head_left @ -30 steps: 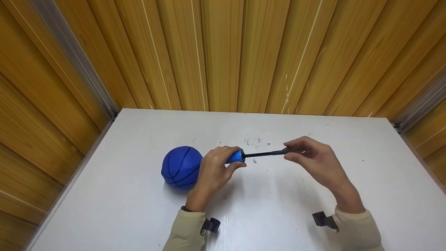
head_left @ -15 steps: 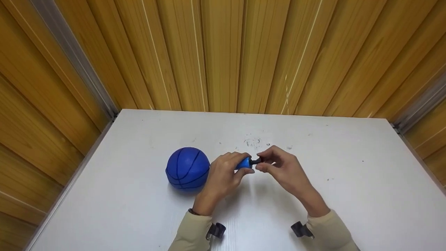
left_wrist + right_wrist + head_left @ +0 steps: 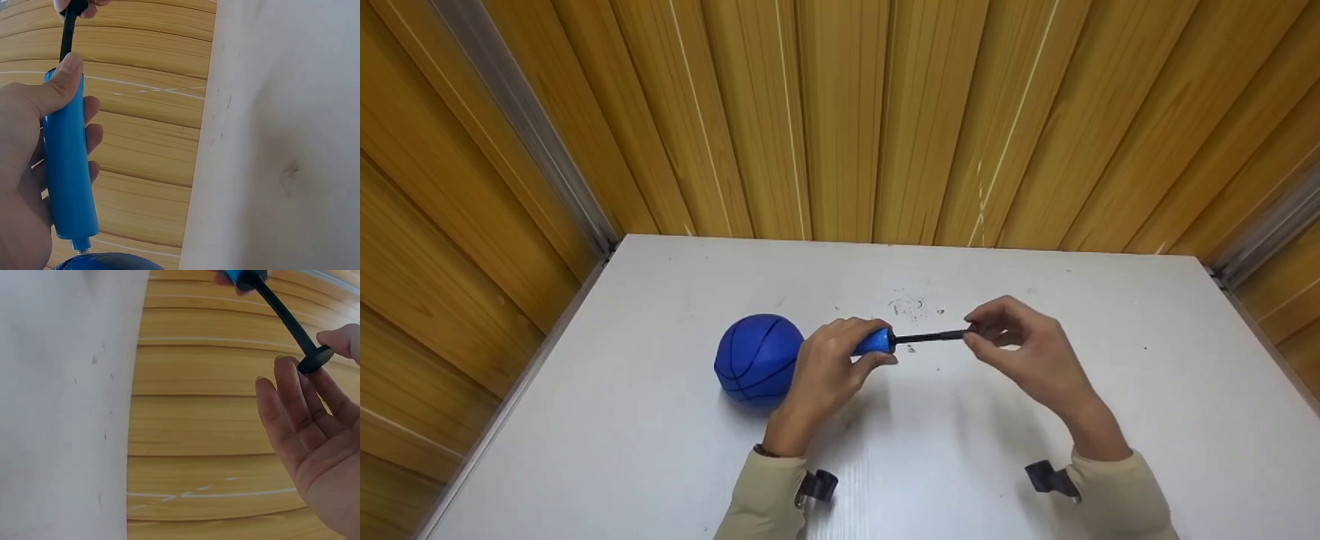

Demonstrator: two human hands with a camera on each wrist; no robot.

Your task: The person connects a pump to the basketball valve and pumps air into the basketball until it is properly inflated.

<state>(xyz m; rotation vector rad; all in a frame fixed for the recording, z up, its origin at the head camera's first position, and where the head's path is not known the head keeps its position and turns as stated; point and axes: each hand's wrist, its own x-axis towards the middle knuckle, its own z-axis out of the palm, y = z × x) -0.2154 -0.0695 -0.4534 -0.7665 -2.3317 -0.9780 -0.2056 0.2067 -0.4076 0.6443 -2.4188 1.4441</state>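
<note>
My left hand point(image 3: 829, 367) grips the blue barrel of a hand pump point(image 3: 70, 163), its thumb near the barrel's rod end. The pump's other end meets a blue ball point(image 3: 757, 360) with black seam lines; a short metal needle shows between them in the left wrist view. From the barrel a black rod point(image 3: 930, 337) sticks out to the right. My right hand point(image 3: 1035, 352) pinches the round black end knob point(image 3: 316, 360) of that rod between thumb and fingers, while its other fingers stay loosely extended.
Beneath both hands lies a white table point(image 3: 607, 450) with dark scuff marks. Wood-patterned panels point(image 3: 840, 120) rise behind it and at both sides. A black camera mount sits at each sleeve cuff.
Half a second ago the rod was pushed almost fully into the barrel; now my right hand has drawn it out to the right again. The left hand and ball shifted slightly left.
</note>
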